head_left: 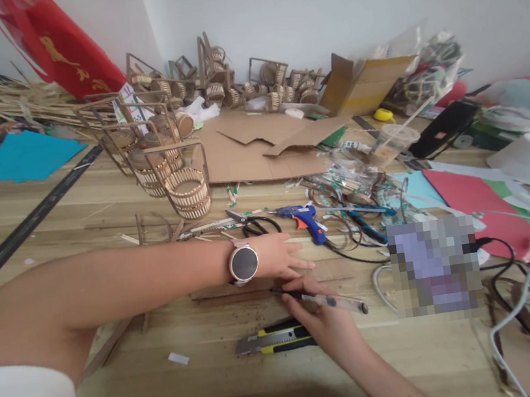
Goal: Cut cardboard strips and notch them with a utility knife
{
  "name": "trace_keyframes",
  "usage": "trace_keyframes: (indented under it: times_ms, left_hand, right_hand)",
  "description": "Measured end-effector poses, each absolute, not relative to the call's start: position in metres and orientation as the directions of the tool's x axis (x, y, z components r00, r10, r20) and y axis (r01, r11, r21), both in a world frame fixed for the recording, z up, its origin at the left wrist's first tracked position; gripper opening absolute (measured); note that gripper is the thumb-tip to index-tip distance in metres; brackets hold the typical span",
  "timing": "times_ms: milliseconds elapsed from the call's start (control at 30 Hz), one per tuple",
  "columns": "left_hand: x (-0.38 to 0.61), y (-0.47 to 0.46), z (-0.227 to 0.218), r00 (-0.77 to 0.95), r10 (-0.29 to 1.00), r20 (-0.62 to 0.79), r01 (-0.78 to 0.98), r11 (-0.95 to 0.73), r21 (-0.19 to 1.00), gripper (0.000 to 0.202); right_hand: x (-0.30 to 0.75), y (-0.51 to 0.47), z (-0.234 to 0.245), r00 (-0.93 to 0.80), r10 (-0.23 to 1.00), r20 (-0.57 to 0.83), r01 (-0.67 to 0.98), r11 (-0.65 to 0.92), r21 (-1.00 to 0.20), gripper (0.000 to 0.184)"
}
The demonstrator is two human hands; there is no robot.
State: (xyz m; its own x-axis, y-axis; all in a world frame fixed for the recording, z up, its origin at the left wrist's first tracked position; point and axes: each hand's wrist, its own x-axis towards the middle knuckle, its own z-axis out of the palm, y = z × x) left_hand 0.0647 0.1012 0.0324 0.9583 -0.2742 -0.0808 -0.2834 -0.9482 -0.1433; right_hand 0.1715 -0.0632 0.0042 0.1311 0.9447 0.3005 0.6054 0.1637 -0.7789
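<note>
My right hand (324, 318) is closed around a pen (331, 299), its tip against a thin brown wooden strip (233, 293) on the table. Across the far side of that strip lies my left hand (280, 254), fingers stretched out flat and pointing right, a round-faced watch on its wrist. Just nearer to me, a yellow and black utility knife (275, 339) rests on the wood with its handle end partly hidden by my right hand. Beyond the left hand are black-handled scissors (259, 223) and a blue glue gun (305, 219).
Small slatted bamboo buckets (188, 193) with tall handles stand at back left, more along the wall. Flat cardboard (259, 153) lies behind the tools. A white cable (499, 336), coiled strips and coloured paper (483, 207) crowd the right side. A blurred-out patch (435, 266) hides something there.
</note>
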Motion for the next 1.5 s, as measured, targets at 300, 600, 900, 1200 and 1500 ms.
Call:
trace_keyframes:
  times_ms: [300,600,900,1200,1500]
  left_hand:
    - [0.062,0.102,0.037,0.960,-0.271,-0.073,-0.279,-0.953,-0.121,0.069]
    - [0.058,0.096,0.054,0.957,-0.208,-0.204,-0.232,-0.967,-0.102,0.085]
    - [0.029,0.097,0.065,0.963,-0.139,-0.233,-0.123,-0.989,0.081,0.088]
    - [0.001,0.102,0.059,0.965,-0.128,-0.231,-0.143,-0.988,-0.051,0.096]
    - [0.006,0.106,0.060,0.958,-0.101,-0.270,-0.111,-0.994,-0.020,0.098]
  right_hand:
    - [0.214,-0.074,0.018,0.215,0.946,0.243,0.663,0.041,-0.747,0.022]
    - [0.246,-0.081,0.030,0.195,0.934,0.300,0.844,-0.004,-0.536,0.028]
    - [0.258,-0.073,0.006,-0.078,0.973,0.216,0.932,0.148,-0.330,0.032]
    - [0.252,-0.070,0.005,0.003,0.949,0.316,0.932,0.112,-0.345,0.034]
    - [0.155,-0.071,0.047,-0.018,0.965,0.263,0.580,0.225,-0.783,0.027]
